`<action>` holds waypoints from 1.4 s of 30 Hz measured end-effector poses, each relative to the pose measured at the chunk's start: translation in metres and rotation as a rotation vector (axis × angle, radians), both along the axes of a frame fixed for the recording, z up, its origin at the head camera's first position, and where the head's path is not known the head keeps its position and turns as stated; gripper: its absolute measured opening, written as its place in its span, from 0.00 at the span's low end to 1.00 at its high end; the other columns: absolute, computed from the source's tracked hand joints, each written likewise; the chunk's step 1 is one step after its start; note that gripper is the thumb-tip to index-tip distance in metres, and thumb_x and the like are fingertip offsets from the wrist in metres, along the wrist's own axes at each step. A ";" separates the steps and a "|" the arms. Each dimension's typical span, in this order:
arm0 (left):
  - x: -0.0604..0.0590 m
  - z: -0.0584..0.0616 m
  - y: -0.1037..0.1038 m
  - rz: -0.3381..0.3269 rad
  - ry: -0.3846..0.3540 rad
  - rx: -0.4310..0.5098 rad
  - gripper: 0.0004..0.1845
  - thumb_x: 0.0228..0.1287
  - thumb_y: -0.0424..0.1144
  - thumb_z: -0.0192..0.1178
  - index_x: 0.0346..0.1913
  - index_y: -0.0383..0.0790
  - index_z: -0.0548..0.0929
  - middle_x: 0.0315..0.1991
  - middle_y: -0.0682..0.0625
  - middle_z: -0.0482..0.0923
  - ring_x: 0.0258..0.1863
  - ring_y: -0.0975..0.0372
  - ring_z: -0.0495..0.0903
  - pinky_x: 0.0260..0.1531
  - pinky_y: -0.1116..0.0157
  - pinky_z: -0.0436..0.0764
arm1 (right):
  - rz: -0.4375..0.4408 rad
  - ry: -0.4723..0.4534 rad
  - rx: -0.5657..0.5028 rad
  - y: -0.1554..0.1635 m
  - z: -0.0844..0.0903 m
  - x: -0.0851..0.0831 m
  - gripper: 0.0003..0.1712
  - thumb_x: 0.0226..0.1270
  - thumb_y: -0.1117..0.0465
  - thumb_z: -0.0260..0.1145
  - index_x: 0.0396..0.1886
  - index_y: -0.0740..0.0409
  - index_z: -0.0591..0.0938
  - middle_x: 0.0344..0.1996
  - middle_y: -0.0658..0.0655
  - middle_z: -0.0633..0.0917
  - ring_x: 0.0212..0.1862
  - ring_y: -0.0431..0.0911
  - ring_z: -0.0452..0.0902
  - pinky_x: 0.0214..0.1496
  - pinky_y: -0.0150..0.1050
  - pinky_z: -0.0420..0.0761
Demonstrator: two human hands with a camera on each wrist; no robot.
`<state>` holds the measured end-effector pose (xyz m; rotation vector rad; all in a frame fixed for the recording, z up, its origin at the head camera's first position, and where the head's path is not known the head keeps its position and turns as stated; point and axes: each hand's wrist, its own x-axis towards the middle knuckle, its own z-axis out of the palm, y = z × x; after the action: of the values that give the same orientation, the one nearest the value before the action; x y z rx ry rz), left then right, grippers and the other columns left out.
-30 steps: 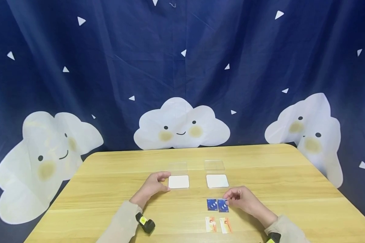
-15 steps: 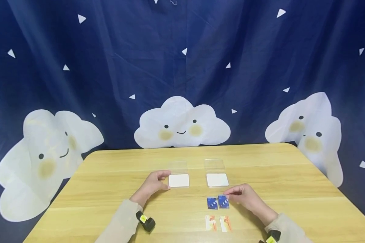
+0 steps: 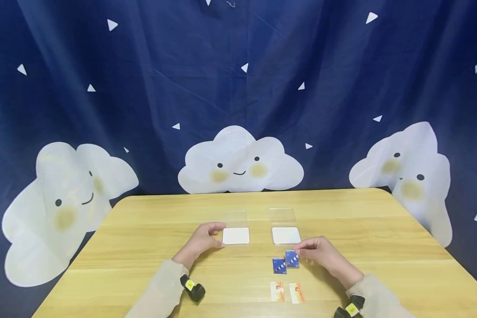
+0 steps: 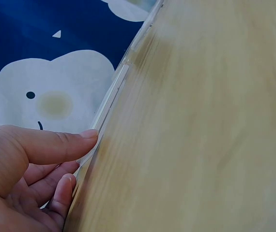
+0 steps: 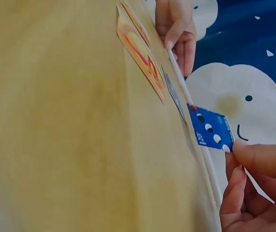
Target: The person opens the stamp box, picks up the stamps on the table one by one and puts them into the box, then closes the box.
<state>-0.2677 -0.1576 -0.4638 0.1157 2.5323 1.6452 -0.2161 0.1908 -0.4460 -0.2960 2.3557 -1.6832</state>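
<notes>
Head view: left hand (image 3: pixel 200 241) grips a clear rectangular plastic case (image 3: pixel 236 236) at its three o'clock; right hand (image 3: pixel 323 255) pinches a blue, moon-printed rectangular card (image 3: pixel 292 260) at its nine. Left wrist view: case edge gripped. Right wrist view: card tilted.

- We see a blue card (image 5: pixel 210 126), small and rectangular, printed with a diagonal row of white, moonlike shapes; one corner looks reddish.
- We find it pinched at one corner by the right hand (image 3: pixel 319 253), tilted up from the bench (image 3: pixel 143 238), printed face showing.
- We place it just beside a second blue card (image 3: pixel 279 266), a little farther out, near the right-hand case (image 3: pixel 282 216).
- We see the left-hand case (image 3: pixel 236 225), clear, with its lid (image 3: pixel 235 217) folded back, away from us, and a white insert (image 3: pixel 236 236) in its base.
- We see it flat on the bench, its left edge gripped by the left hand (image 3: pixel 202 239).
</notes>
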 end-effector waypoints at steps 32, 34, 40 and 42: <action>0.000 -0.001 0.001 0.006 0.006 0.001 0.32 0.37 0.22 0.71 0.53 0.36 0.81 0.52 0.45 0.79 0.47 0.55 0.71 0.51 0.57 0.72 | 0.013 0.024 0.000 -0.079 0.020 -0.047 0.09 0.57 0.69 0.64 0.37 0.69 0.84 0.36 0.59 0.86 0.39 0.43 0.79 0.46 0.38 0.77; 0.000 -0.001 0.000 0.002 0.010 0.005 0.32 0.37 0.22 0.71 0.53 0.36 0.81 0.52 0.44 0.79 0.47 0.55 0.71 0.51 0.57 0.72 | 0.014 0.021 -0.002 -0.084 0.020 -0.051 0.09 0.58 0.68 0.64 0.38 0.68 0.84 0.36 0.59 0.86 0.39 0.44 0.79 0.45 0.39 0.77; 0.000 -0.002 0.000 0.002 0.006 -0.005 0.32 0.37 0.22 0.71 0.53 0.37 0.81 0.52 0.45 0.79 0.47 0.55 0.72 0.51 0.57 0.72 | -0.029 -0.009 0.047 -0.103 0.022 -0.062 0.08 0.59 0.66 0.65 0.36 0.63 0.86 0.37 0.55 0.86 0.39 0.43 0.79 0.46 0.42 0.78; 0.000 -0.002 0.000 0.004 0.005 -0.006 0.32 0.36 0.22 0.71 0.53 0.37 0.81 0.52 0.45 0.79 0.47 0.55 0.71 0.50 0.57 0.72 | -0.042 -0.021 0.067 -0.109 0.023 -0.065 0.07 0.60 0.65 0.65 0.36 0.61 0.86 0.37 0.54 0.86 0.39 0.43 0.79 0.46 0.42 0.78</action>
<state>-0.2680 -0.1576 -0.4654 0.1149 2.5428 1.6403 -0.2809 0.0821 -0.4232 -0.2175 2.4135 -1.6129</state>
